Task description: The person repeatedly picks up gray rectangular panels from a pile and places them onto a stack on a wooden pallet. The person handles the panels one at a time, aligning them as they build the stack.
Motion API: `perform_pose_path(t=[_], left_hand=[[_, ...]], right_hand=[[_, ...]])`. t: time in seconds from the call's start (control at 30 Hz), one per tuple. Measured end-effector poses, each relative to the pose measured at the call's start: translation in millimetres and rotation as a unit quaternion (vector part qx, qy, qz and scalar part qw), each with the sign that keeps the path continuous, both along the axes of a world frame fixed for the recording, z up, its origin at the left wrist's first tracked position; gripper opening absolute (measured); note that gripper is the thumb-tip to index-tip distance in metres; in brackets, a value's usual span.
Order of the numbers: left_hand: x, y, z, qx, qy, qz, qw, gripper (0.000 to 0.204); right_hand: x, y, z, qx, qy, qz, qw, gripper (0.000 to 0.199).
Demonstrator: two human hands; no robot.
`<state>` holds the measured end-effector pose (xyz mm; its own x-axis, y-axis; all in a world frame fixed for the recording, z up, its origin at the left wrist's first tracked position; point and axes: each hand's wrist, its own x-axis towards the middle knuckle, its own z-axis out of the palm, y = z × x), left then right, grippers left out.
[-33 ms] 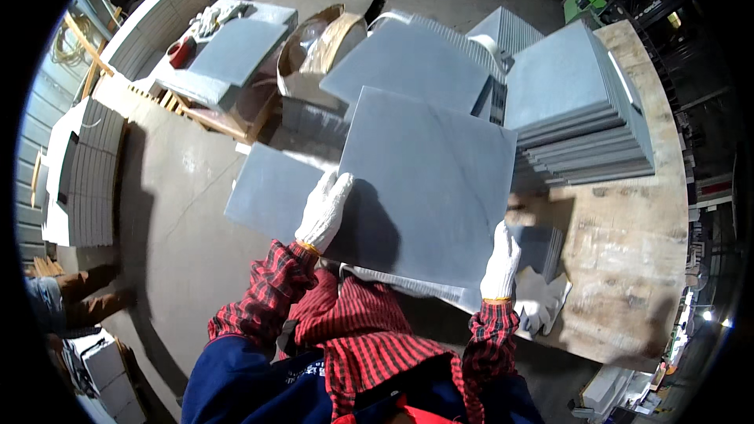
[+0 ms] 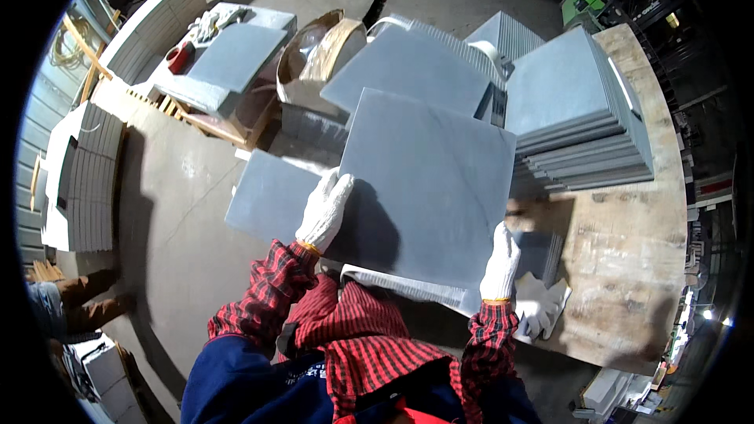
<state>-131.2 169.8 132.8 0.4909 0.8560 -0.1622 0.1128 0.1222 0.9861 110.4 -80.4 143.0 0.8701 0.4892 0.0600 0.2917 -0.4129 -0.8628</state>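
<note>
Between my hands is a large square grey stone tile [image 2: 432, 188] with a smooth face and faint veins. My left hand [image 2: 323, 210], in a white knit glove, grips its left edge. My right hand [image 2: 500, 265], gloved the same way, grips the lower right edge; the fingertips under the tile are hidden. A second grey tile [image 2: 271, 195] lies lower, behind my left hand, partly covered. Just right of my right hand, a loose pair of white gloves [image 2: 540, 305] lies on the plywood table [image 2: 620, 267].
A tall stack of grey tiles [image 2: 561, 82] stands at the right, and another grey tile [image 2: 408, 67] lies beyond the held one. Further left are an open carton [image 2: 287, 71] and a bench tile [image 2: 239, 51] beside a red tape roll [image 2: 179, 57]. Another person's legs [image 2: 86, 298] show at the left.
</note>
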Motion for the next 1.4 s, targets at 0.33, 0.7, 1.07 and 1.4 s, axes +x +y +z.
perform_pose_path(t=[0.33,0.7,1.07,1.4], left_hand=[[52.6,174.2,23.6,0.157,0.184,-0.066,0.968,0.043],[129.0,285.9,-1.7,0.274,0.257,-0.093,0.922,0.049],[147.4,300.8,-16.7,0.383,0.266,-0.145,0.873,0.048],[136.1,299.6,-21.5,0.15,0.159,-0.2,0.955,0.063]], right_hand=[[21.1,142.2,0.5,0.048,0.055,-0.005,0.997,0.046],[59.7,255.9,1.6,0.061,0.066,-0.103,0.991,0.04],[96.9,245.7,6.8,-0.232,-0.091,-0.03,0.968,0.052],[96.6,311.0,99.8,-0.3,-0.358,0.123,0.876,0.05]])
